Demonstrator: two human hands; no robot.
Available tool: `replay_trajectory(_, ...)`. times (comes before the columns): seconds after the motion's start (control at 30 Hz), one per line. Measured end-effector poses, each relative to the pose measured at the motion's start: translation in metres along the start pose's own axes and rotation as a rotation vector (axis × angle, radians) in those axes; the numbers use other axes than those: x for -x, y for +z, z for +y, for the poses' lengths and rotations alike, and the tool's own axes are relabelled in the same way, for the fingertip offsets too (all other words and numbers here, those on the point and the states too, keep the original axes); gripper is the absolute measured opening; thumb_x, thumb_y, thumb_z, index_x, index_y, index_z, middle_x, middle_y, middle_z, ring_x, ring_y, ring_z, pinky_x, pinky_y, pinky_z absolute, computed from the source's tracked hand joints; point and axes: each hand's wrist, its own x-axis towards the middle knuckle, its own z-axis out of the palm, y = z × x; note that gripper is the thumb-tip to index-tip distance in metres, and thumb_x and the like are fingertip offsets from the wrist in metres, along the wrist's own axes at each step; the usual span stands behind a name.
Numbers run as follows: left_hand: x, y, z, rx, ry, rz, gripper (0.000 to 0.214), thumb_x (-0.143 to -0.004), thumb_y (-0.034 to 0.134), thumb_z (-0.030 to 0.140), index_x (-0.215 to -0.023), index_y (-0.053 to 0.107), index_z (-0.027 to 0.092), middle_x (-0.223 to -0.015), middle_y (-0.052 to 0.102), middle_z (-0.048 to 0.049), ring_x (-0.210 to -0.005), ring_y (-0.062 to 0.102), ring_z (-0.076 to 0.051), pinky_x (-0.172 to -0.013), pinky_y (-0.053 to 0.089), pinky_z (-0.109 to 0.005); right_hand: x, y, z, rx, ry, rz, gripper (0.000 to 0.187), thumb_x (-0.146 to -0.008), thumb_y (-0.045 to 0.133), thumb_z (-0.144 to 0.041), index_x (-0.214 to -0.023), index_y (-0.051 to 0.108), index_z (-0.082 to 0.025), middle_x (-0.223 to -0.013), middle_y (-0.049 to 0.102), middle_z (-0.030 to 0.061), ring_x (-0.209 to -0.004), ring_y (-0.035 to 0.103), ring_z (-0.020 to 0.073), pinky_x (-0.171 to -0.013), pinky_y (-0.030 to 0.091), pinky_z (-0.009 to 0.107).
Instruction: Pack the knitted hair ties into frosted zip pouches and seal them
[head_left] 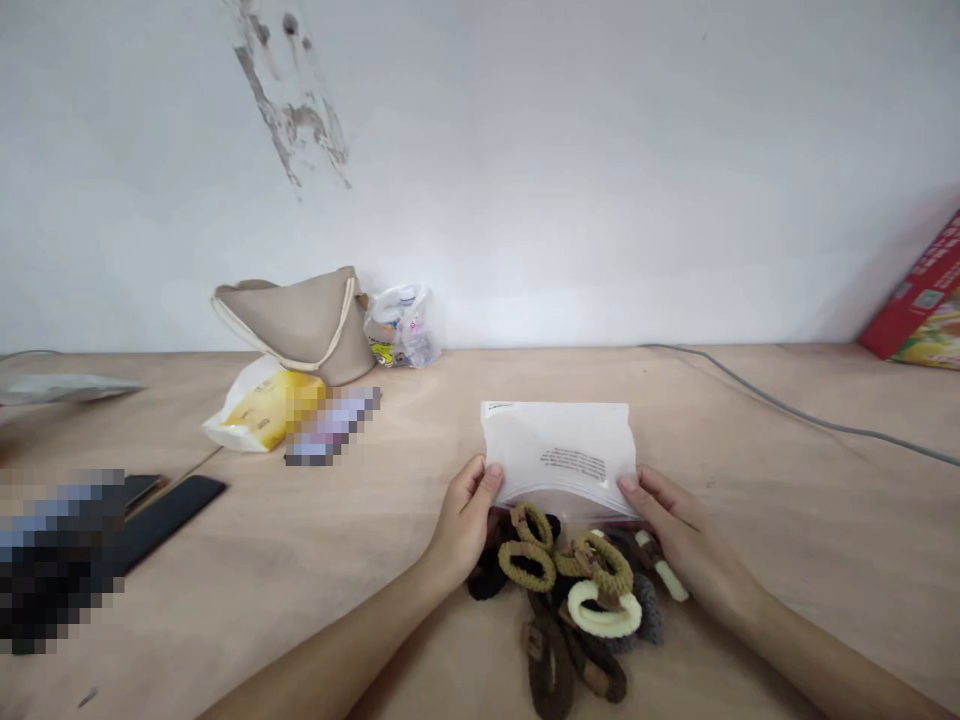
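Person's left hand [469, 505] and right hand [671, 510] each pinch one side edge of a white bag [559, 440], thumbs uppermost. Hair ties [577, 603] lie heaped on table [787, 500], at bag's near side.

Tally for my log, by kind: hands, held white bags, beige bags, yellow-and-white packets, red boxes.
Hands: 2 (left hand, right hand)
Held white bag: 1
Beige bag: 1
Yellow-and-white packet: 1
Red box: 1
Total: 6
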Motion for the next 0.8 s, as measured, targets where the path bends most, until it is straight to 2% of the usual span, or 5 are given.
replay_trajectory(0.13,-0.008,-0.005,0.004,-0.079,0.023,0.144,0.029,-0.07,0.065,0.045,-0.07,0.056,0.018,-0.057,0.053,0.0041,-0.054,0.05,-0.012,-0.05,0.043,-0.021,-0.01,-0.002,-0.006,-0.013,-0.007,0.049,0.037,-0.073,0.06,-0.054,-0.093,0.053,-0.024,-0.074,0.061,-0.0006,-0.06,0.061,0.0182,-0.043,0.047,0.026)
replay_trajectory(0.3,-0.017,-0.013,0.005,-0.13,0.063,0.279,0.033,-0.061,0.075,0.036,-0.083,0.059,0.018,-0.064,0.055,0.0041,-0.057,0.051,-0.011,-0.051,0.042,-0.02,-0.018,-0.007,-0.005,0.016,-0.099,0.162,0.061,-0.066,0.069,-0.048,-0.116,0.043,-0.026,-0.09,0.062,0.0008,-0.076,0.064,0.0196,-0.059,0.055,0.03)
replay_trajectory(0.43,-0.013,-0.015,0.006,-0.342,0.155,0.174,0.041,-0.047,0.083,0.029,-0.084,0.07,0.018,-0.069,0.061,0.001,-0.057,0.05,-0.011,-0.055,0.044,-0.023,-0.016,-0.008,-0.001,0.133,-0.112,0.145,0.053,-0.061,0.073,-0.045,-0.106,0.057,-0.022,-0.074,0.063,-0.0002,-0.058,0.061,0.0169,-0.052,0.053,0.029)
replay_trajectory(0.63,-0.011,-0.01,0.01,-0.477,0.375,0.109,0.019,-0.07,0.069,0.028,-0.086,0.074,0.02,-0.088,0.071,-0.0069,-0.073,0.061,-0.019,-0.068,0.048,-0.03,-0.015,-0.007,-0.005,0.285,-0.216,0.242,0.038,-0.071,0.062,-0.05,-0.097,0.066,-0.022,-0.08,0.068,0.0033,-0.06,0.061,0.018,-0.054,0.05,0.03)
replay_trajectory(0.8,-0.016,-0.002,0.016,-0.502,0.459,0.069,0.014,-0.077,0.061,0.028,-0.068,0.072,0.024,-0.067,0.069,-0.0035,-0.068,0.06,-0.019,-0.068,0.047,-0.03,-0.02,-0.01,-0.005,0.36,-0.304,0.252,0.034,-0.08,0.053,-0.048,-0.096,0.065,-0.022,-0.084,0.069,0.0042,-0.069,0.061,0.0202,-0.065,0.049,0.033)
